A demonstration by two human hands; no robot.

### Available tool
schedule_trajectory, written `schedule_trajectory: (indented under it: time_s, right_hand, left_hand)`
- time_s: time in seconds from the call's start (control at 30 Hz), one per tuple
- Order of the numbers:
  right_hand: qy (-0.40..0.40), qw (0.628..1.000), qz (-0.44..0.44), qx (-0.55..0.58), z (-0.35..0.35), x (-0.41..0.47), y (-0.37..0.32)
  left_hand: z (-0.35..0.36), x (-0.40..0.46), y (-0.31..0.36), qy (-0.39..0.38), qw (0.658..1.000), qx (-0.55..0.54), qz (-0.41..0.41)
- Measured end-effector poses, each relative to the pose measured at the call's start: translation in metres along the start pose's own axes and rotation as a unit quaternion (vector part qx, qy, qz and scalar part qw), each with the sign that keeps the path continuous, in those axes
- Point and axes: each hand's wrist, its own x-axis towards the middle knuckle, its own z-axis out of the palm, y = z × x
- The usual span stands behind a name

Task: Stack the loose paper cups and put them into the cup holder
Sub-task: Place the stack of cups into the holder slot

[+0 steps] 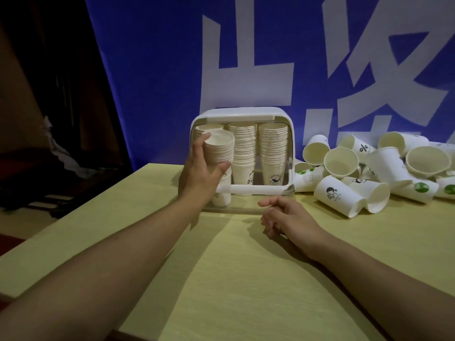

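Now left hand (200, 169) grips cup stack (219, 153).

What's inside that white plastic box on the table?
Inside the white plastic cup holder stand two tall stacks of white paper cups. The left hand grips a third stack at its left side, hiding whatever sits behind.

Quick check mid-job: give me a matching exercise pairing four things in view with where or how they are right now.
Things:
1. left hand
2. right hand
3. loose cups
4. cup holder

States:
A. lying in a heap on the table, right of the holder
B. loosely curled on the table, holding nothing
C. standing at the back of the table, with stacks inside
D. gripping a stack of cups at the holder's left side

Pairs: 1-D, 2-B, 3-A, 4-C
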Motion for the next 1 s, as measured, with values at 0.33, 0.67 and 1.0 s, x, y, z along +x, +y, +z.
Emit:
schedule_trajectory:
  time_s: [0.33, 0.67, 1.0]
  right_hand:
    - [-0.007, 0.998, -0.024, -0.057, -0.001, -0.002, 0.001]
    - [-0.017, 0.997, -0.027, -0.077, -0.001, -0.004, 0.001]
    - [-0.009, 0.996, -0.02, -0.087, 0.002, -0.011, -0.005]
  left_hand:
    - [0.009, 0.0, -0.015, -0.007, 0.981, 0.174, -0.084]
    - [0.01, 0.005, -0.007, 0.003, 0.965, 0.245, -0.09]
    - [0.011, -0.01, -0.004, 0.032, 0.982, 0.153, -0.104]
